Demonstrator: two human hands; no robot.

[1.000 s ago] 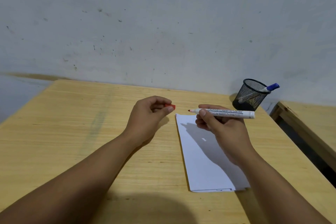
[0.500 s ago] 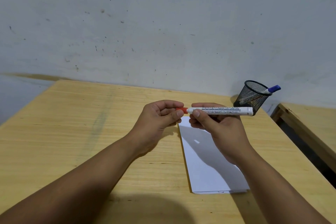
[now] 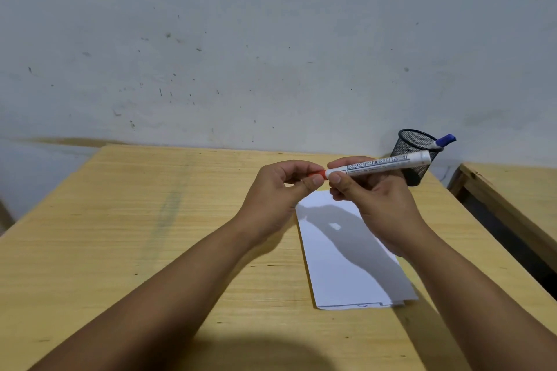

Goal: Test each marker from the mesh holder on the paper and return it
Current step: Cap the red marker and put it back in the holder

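1. The wooden table (image 3: 120,235) carries white paper (image 3: 346,265) toward its right edge.
2. The mesh holder (image 3: 417,159), at the far right corner, contains a blue-capped marker (image 3: 441,141).
3. The right hand (image 3: 379,205) grips a white marker (image 3: 379,166) above the paper's far end.
4. The left hand (image 3: 280,193) pinches its red cap (image 3: 318,174).

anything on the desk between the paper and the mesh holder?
Nothing rests there. In the head view, only bare wooden desk shows between the paper and the mesh holder, though the right hand and the marker it holds block part of that stretch.
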